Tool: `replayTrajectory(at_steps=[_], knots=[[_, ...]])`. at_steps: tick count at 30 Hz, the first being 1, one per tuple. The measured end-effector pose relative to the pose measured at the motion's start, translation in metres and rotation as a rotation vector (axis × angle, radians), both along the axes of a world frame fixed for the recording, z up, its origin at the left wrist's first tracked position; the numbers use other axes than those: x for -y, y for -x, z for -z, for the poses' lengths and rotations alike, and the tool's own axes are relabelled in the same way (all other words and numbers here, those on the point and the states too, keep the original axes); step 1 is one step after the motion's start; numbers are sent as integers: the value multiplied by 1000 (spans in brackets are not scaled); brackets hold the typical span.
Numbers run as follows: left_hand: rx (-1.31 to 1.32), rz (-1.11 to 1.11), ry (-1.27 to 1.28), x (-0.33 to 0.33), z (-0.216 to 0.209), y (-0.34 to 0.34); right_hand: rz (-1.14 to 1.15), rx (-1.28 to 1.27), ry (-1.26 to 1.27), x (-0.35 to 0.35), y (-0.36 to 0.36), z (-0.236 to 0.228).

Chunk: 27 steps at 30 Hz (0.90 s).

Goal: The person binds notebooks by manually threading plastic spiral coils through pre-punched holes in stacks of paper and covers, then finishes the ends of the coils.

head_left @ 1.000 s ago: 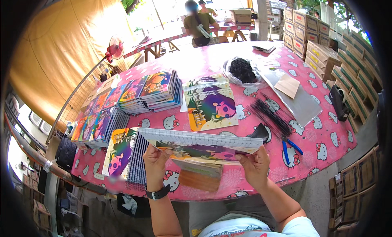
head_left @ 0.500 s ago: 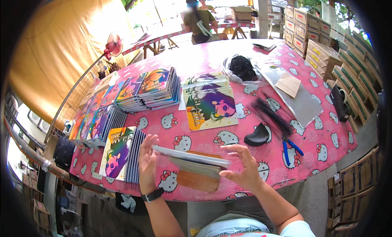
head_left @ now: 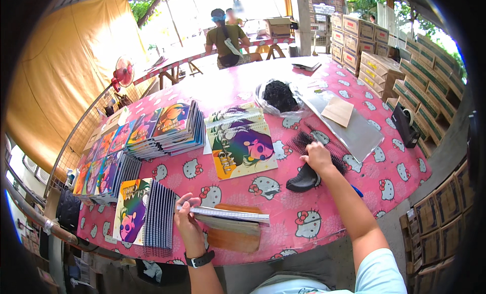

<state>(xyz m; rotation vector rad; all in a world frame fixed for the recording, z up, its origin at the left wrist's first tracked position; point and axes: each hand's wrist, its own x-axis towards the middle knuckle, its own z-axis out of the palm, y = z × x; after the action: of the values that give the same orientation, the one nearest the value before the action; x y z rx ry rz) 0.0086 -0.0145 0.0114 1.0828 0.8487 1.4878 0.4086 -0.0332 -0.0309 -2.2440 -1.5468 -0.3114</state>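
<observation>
My left hand (head_left: pixel 188 227), with a dark watch on its wrist, grips the left end of an unbound notebook (head_left: pixel 233 213), held edge-up so its white page edges show. The notebook rests on or just above a wooden block (head_left: pixel 234 237) near the table's front edge. My right hand (head_left: pixel 319 159) is at the pile of black spiral coils (head_left: pixel 336 159), its fingers bent together; whatever they pinch is hidden. Just below that hand lies a black curved piece (head_left: pixel 301 180). Blue-handled pliers (head_left: pixel 357 191) are partly covered by my right forearm.
Coil-bound notebooks (head_left: pixel 135 210) stand stacked at left, with further notebook piles (head_left: pixel 172 119) behind. More illustrated notebooks (head_left: pixel 244 147) lie mid-table. Beyond are a bag of black material (head_left: pixel 280 96), a clear plastic sheet (head_left: pixel 362 142) and a tape dispenser (head_left: pixel 405 124). Cartons (head_left: pixel 358 33) are stacked at right.
My right hand has left the notebook's right end and moved right and away to the coils. The left hand still holds the notebook, now lower and more level. The view has shifted.
</observation>
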Motion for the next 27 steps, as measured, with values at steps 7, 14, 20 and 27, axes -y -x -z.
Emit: replayTrajectory(at_steps=[7,14,20,27], knots=[[-108,-183,-103,2,-4,0,-6,-25,-58,-4,-1,0],[-1151,-97,-737,78,-43,-62,-421,-404,-331,54,64,-120],[-1272,-42,-807,74,-27,-76,-741,-756,14,123,125,-144],[-998,128,-716,71,-46,-65,-734,-972,-56,129,147,-100]])
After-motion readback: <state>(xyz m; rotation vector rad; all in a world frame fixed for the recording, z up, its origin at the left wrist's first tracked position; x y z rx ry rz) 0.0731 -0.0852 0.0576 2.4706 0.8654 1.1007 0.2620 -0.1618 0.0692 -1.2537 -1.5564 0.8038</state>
